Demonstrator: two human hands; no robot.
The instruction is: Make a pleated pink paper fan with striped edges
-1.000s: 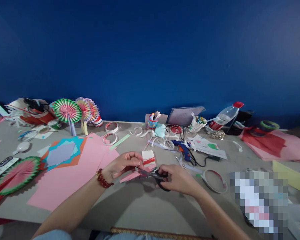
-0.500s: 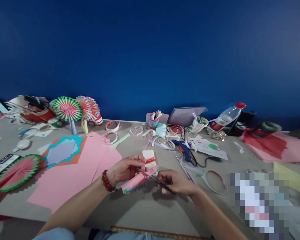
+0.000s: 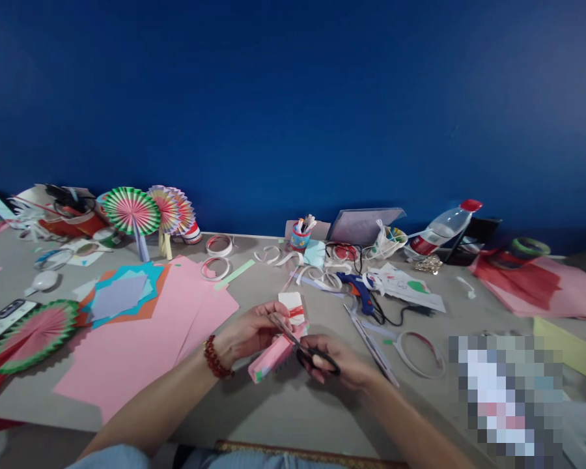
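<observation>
My left hand (image 3: 264,329) is closed on a strip of folded pink paper (image 3: 271,360) with a green patch at its lower end. In my right hand (image 3: 334,361) is a pair of scissors (image 3: 317,357) with black handles. Their blades point up and left, across the upper part of the pink paper and close to my left fingertips. Just behind the hands lies a white card with red marks (image 3: 291,306). Whether the blades are cutting into the paper cannot be made out.
Pink sheets (image 3: 141,352) spread to the left, with a green-edged paper fan (image 3: 39,335) beside them. A blue glue gun (image 3: 359,290), a craft knife (image 3: 368,342) and a tape roll (image 3: 420,355) lie right. A plastic bottle (image 3: 442,231) leans at the back.
The scissors have turned, so their blades point more steeply up and their black handles show more. The pink paper has shifted slightly right with my left hand.
</observation>
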